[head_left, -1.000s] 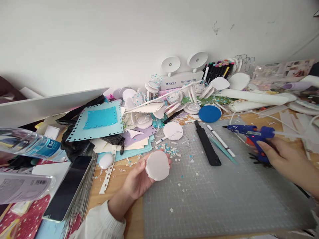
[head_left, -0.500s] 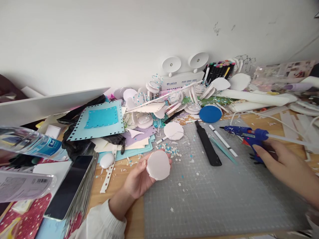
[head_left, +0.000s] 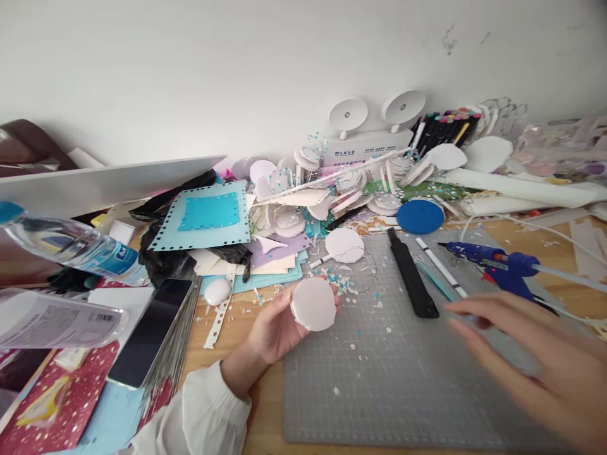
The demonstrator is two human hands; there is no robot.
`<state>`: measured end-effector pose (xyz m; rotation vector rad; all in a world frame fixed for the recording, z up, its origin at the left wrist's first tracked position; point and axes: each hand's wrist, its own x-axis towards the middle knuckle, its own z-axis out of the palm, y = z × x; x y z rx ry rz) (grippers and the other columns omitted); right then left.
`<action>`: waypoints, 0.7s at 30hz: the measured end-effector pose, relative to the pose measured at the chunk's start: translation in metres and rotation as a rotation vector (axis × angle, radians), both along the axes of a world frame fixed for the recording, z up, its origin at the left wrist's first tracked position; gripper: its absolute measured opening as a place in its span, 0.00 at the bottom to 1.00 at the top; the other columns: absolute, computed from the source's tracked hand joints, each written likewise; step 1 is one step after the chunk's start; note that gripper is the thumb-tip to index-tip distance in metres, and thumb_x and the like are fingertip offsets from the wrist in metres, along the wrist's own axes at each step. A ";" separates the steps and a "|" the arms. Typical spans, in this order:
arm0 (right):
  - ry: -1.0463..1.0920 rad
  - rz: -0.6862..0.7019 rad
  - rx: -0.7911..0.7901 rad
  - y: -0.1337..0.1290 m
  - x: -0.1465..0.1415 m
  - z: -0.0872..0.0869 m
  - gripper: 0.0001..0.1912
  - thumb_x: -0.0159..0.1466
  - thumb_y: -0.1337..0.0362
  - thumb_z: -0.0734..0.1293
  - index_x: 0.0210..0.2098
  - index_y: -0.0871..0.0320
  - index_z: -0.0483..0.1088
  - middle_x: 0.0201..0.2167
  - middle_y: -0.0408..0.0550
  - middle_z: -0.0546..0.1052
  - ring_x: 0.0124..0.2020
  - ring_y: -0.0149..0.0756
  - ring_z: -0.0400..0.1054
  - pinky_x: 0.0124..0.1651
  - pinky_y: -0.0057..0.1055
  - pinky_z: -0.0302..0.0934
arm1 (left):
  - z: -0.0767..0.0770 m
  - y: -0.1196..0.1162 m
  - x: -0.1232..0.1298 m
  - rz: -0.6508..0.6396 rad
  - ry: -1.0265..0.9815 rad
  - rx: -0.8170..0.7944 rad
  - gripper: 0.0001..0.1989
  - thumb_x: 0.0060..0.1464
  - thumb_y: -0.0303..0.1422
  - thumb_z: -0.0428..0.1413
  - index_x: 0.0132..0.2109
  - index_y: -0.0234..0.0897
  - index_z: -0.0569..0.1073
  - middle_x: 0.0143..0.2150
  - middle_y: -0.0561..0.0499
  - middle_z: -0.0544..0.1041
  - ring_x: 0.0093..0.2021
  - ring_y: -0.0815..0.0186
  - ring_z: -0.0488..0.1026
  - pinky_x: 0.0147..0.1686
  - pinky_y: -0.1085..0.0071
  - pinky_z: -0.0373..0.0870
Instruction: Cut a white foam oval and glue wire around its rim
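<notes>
A white foam disc (head_left: 313, 304) rests in my left hand (head_left: 274, 328), thumb on its near edge and fingertips showing at its far side. My right hand (head_left: 516, 360), blurred by motion, is over the right part of the grey cutting mat (head_left: 379, 392) with its fingers apart and nothing in them. Just beyond it lies a blue glue gun (head_left: 493, 258) with a glue stick in its back. Left of the gun are a white pen (head_left: 441, 268), teal tweezers (head_left: 435, 281) and a black cutter-like tool (head_left: 412, 275).
Foam pieces are heaped along the wall, with a blue disc (head_left: 420, 216) in front. Tiny stars (head_left: 339, 281) are scattered over the mat. To the left are a phone (head_left: 150, 332), a water bottle (head_left: 80, 246) and stacked paper. A white cord (head_left: 535, 229) trails at right.
My right hand has let go of the glue gun and moved toward me. My left hand still holds the foam disc. The whole view has shifted slightly.
</notes>
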<state>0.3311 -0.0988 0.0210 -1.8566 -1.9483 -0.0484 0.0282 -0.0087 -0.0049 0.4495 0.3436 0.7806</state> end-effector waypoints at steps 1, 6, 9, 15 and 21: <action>0.019 0.136 0.022 0.016 -0.017 0.005 0.13 0.67 0.49 0.58 0.46 0.43 0.68 0.45 0.45 0.76 0.46 0.45 0.73 0.52 0.44 0.67 | 0.000 0.000 0.000 -0.004 -0.006 -0.006 0.27 0.49 0.42 0.66 0.53 0.31 0.77 0.52 0.43 0.80 0.51 0.57 0.76 0.55 0.65 0.69; 0.130 0.281 -0.017 0.089 -0.057 -0.008 0.27 0.66 0.61 0.62 0.63 0.54 0.55 0.58 0.58 0.67 0.43 0.44 0.72 0.48 0.44 0.68 | 0.002 0.001 -0.002 -0.010 -0.013 -0.024 0.27 0.51 0.42 0.64 0.54 0.30 0.76 0.53 0.42 0.79 0.51 0.57 0.76 0.54 0.66 0.69; 0.244 0.273 -0.070 0.106 -0.057 -0.026 0.28 0.64 0.62 0.65 0.62 0.53 0.57 0.51 0.55 0.71 0.33 0.39 0.71 0.39 0.40 0.69 | 0.003 0.001 -0.003 -0.012 -0.022 -0.024 0.27 0.51 0.42 0.63 0.54 0.31 0.76 0.53 0.42 0.79 0.51 0.57 0.76 0.54 0.65 0.68; 0.464 0.212 0.028 0.097 -0.056 -0.025 0.06 0.68 0.62 0.62 0.42 0.54 0.69 0.36 0.46 0.73 0.29 0.33 0.68 0.33 0.31 0.65 | 0.004 0.003 -0.003 -0.034 -0.035 -0.056 0.30 0.49 0.42 0.64 0.56 0.31 0.74 0.51 0.41 0.79 0.48 0.58 0.77 0.51 0.66 0.70; 0.722 0.229 -0.021 0.082 -0.070 -0.017 0.06 0.68 0.62 0.62 0.35 0.54 0.69 0.29 0.42 0.72 0.28 0.31 0.66 0.30 0.27 0.62 | 0.009 -0.002 -0.002 -0.085 -0.058 -0.020 0.30 0.47 0.44 0.66 0.54 0.33 0.76 0.52 0.38 0.78 0.45 0.56 0.78 0.46 0.65 0.71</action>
